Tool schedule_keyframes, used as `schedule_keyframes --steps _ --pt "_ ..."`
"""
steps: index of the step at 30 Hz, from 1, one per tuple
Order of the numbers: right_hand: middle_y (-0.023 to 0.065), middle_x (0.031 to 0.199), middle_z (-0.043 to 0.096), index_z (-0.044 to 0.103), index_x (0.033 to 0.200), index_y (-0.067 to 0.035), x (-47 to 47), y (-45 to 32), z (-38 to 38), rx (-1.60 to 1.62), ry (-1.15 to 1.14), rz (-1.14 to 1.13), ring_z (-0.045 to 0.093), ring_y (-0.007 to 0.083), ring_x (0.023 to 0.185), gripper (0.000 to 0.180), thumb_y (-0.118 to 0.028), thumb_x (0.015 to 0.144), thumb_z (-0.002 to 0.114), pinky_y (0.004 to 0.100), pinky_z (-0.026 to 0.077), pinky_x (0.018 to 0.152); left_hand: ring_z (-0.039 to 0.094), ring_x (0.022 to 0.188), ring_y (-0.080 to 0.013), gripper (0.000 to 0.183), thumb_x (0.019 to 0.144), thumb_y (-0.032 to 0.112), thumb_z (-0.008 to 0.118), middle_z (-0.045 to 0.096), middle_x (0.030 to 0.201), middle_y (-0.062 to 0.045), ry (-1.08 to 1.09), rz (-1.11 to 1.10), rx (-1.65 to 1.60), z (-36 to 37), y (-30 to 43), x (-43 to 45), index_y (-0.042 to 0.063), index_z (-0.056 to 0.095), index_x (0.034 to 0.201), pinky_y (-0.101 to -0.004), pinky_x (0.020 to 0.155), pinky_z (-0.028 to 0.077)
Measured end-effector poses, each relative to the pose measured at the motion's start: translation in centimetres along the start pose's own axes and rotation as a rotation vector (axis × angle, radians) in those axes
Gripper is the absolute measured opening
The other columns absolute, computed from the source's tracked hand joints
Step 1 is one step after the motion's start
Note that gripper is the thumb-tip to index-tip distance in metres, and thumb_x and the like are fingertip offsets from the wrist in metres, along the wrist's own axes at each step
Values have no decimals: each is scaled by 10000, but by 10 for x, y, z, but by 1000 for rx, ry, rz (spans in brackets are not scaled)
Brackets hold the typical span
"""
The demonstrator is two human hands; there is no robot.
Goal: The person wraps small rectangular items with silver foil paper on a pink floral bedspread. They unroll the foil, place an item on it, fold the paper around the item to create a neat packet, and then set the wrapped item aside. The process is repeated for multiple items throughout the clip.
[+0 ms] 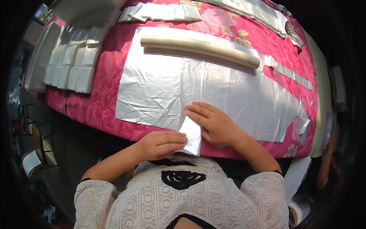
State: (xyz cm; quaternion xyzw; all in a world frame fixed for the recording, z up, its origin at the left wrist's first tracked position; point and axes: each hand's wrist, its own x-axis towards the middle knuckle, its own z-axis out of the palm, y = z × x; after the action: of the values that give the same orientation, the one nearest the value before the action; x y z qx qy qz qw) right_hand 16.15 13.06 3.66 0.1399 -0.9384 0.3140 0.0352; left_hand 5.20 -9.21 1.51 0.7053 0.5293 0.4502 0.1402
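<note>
A folded strip of thin whitish plastic film [192, 136] hangs at the near table edge. On its left side lies my left hand [160, 144], fingers together and thumb hidden, at the strip's lower part. My right hand [214, 123] rests with its fingertips on the strip's upper part. Whether either hand pinches the film cannot be told. Beyond them wide, creased plastic sheets [148, 86] lie flat, with handle-like cutouts at the right end. A pale tube or roller [200, 51] lies across the sheets' far part.
A pink flowered cloth [105, 100] covers the table. Stacks of folded plastic packets [81, 77] stand at left, near a white tray [43, 57]. More folded pieces [165, 12] lie at the far side. Another person's arm [326, 166] shows at far right.
</note>
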Motion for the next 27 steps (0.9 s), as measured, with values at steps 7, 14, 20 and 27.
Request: schedule_keyframes --steps 7,14,20,27 --pt "113 1107 586 603 1074 -37 -1 4 16 -112 266 32 561 287 997 404 13 674 615 360 478 850 432 1238 -294 619 664 212 706 465 1305 -164 -231 -205 426 -14 -11 32 -5 492 1203 -434 1033 345" --pt "72 952 627 640 1010 -61 -1 10 7 -85 277 67 584 244 830 326 -19 687 634 334 499 720 560 1074 -304 539 730 154 614 549 1200 -191 -103 -327 392 -11 -24 34 -18 491 1225 -405 931 427" --pt "93 597 612 656 769 32 30 19 -15 427 207 731 568 187 523 219 -156 837 566 291 440 542 604 946 -361 439 922 151 456 540 1180 -236 362 -795 -181 -17 -23 62 -47 362 1302 -361 832 477" --pt "30 543 600 645 724 -6 45 35 -26 625 54 913 524 56 471 257 -218 862 596 208 391 444 271 1334 -350 704 835 290 558 293 1418 -229 -18 -492 493 5 -23 66 -50 263 1376 -447 1093 203"
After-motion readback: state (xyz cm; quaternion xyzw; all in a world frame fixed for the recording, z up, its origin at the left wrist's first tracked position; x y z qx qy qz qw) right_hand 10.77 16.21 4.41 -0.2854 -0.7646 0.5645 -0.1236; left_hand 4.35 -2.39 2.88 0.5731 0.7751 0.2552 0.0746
